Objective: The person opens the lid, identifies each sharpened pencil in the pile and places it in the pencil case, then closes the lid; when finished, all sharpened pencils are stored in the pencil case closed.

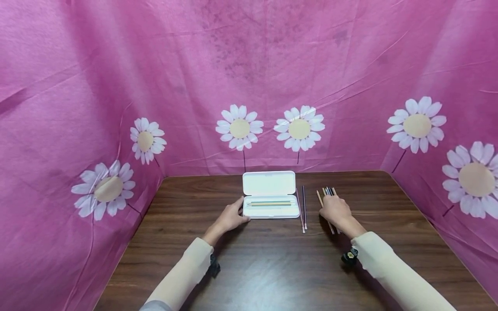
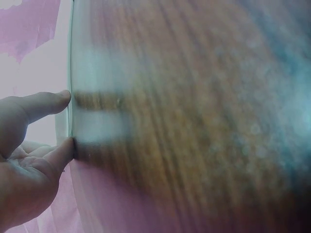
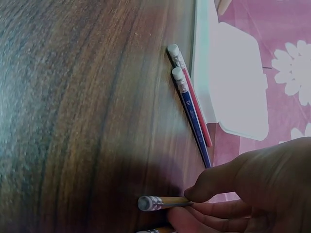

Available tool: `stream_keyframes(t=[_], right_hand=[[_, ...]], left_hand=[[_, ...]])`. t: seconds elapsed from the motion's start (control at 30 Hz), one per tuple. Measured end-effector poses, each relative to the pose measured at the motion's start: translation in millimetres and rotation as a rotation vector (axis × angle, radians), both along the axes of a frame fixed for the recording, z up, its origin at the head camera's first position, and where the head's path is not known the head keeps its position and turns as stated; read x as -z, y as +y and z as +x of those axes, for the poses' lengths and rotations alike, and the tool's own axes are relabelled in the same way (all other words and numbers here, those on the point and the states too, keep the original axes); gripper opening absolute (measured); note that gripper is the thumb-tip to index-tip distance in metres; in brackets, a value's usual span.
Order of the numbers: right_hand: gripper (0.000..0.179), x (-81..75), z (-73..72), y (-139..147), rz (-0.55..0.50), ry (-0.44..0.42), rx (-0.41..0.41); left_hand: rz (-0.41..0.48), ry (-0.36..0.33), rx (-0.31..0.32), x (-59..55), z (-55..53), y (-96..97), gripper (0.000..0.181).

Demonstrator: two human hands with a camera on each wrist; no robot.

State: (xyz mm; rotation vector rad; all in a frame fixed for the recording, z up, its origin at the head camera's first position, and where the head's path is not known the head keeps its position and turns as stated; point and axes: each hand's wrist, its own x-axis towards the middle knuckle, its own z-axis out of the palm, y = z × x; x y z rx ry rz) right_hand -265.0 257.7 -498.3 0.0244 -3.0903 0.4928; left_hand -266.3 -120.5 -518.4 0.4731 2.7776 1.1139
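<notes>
A white pencil case (image 1: 274,214) lies with its lid raised at the back of the table, a few pencils (image 1: 271,203) inside it. My left hand (image 1: 229,217) holds the case's left end; thumb and a finger (image 2: 60,154) touch its edge in the left wrist view. Farther right, my right hand (image 1: 336,211) is low over a group of loose pencils (image 1: 319,198). Its thumb and forefinger pinch a yellow pencil (image 3: 172,200) near the eraser end. Part of another yellow pencil (image 3: 158,230) shows below, and the hand hides the rest of the group.
A red pencil (image 1: 300,211) and a dark blue pencil (image 1: 305,208) lie side by side, right of the case. The brown wooden table (image 1: 256,263) ends at a pink flowered cloth (image 1: 268,77) hanging behind and at both sides.
</notes>
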Motion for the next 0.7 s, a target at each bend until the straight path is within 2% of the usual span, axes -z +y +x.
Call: stream_keyframes(t=[0.23, 0.43, 0.7], right_hand=[[0.016, -1.0, 1.2, -2.3, 0.000, -0.008, 0.009], [0.019, -7.2, 3.0, -3.5, -0.051, 0.006, 0.003], [0.010, -26.9, 0.9, -16.3, -0.083, 0.116, -0.122]], left_hand=[[0.015, -0.006, -0.004, -1.1, 0.7, -0.5, 0.089], [0.045, -0.029, -0.008, -0.3, 1.5, -1.0, 0.088], [0.042, -0.028, 0.000, 0.4, -0.8, 0.7, 0.089]])
